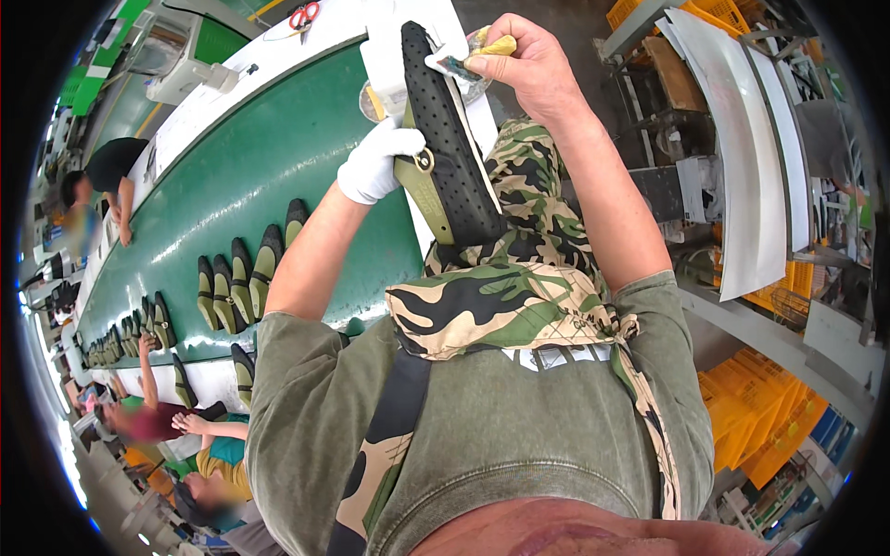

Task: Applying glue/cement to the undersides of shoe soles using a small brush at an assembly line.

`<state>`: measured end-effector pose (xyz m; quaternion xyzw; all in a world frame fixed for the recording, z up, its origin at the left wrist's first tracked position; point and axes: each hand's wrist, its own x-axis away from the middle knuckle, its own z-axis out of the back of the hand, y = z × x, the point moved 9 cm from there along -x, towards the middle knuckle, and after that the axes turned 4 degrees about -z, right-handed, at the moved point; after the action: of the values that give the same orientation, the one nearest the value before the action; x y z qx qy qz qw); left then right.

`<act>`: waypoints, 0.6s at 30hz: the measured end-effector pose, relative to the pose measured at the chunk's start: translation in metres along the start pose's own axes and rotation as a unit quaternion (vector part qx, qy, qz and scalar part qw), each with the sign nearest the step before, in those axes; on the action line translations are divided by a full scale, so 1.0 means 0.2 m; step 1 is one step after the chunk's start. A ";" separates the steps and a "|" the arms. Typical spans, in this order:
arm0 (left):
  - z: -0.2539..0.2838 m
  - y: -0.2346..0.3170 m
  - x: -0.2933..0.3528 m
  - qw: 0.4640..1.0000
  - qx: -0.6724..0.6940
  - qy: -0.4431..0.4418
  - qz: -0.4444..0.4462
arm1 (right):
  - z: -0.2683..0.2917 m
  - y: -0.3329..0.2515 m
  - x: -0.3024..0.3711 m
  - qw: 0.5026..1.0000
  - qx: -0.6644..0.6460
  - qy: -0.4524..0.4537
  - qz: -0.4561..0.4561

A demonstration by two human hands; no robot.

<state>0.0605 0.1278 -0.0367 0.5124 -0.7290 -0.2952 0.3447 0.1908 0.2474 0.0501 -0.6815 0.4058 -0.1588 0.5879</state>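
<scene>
Fingers pinch a yellow item (502, 45) — your right hand (540, 76), one o'clock; left hand (378, 161) clasps a seemingly assembled shoe (449, 148); remainder unclear.

A hand could pass over the glossy green worktop (287, 130) ahead of lined-up olive-and-black shoes (240, 278), while a black-soled olive shoe (451, 157) blocks the gap between the white-gloved left hand (378, 165) and bare right hand (531, 69).
</scene>
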 end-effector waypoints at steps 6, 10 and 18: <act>0.07 -0.02 -0.08 0.996 0.051 0.062 -0.035 | 0.01 0.05 0.18 0.995 0.019 -0.050 -0.080; 0.15 -0.03 -0.15 0.990 0.082 0.102 -0.057 | 0.08 0.09 0.31 0.994 0.016 -0.063 -0.086; 0.07 -0.04 -0.33 0.995 0.061 0.061 -0.046 | 0.38 0.08 0.51 0.995 -0.025 0.064 -0.076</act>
<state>0.0685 0.1888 -0.0651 0.5824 -0.6990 -0.2340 0.3427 0.3006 0.2238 -0.0103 -0.7132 0.3931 -0.2365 0.5300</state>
